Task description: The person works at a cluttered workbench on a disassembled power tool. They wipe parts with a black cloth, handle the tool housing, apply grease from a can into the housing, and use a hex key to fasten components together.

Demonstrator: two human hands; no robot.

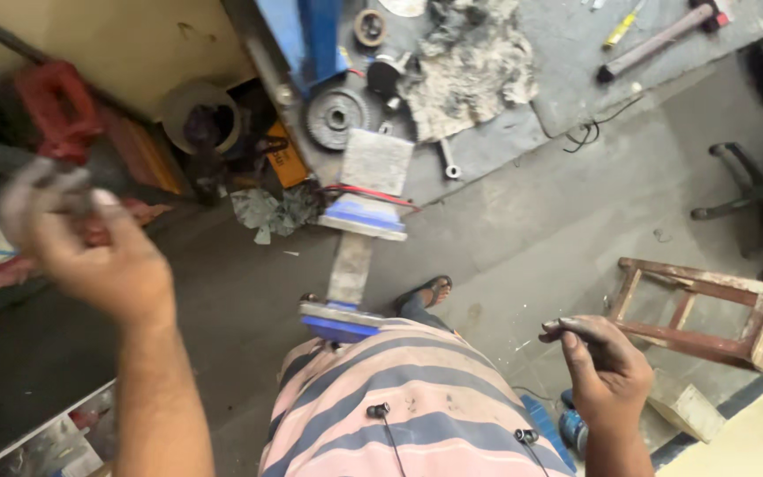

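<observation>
The grey concrete floor fills the view. A blue-and-grey press stand rises at twelve o'clock, and a wooden stool lies at three. At nine the left hand is lifted, motion-blurred — fingers curled around something dark, which cannot be told apart. At five the right hand, grimy, has fingers pressed together — pinching a small dark piece.

Grey concrete floor, stained and dusty, seen from above. 1 worn wooden stool stands at right. 1 dark swivel-chair base is set beyond it. A raised grey slab is littered with tools and 1 rag heap. A cream wall panel is seen upper left.
</observation>
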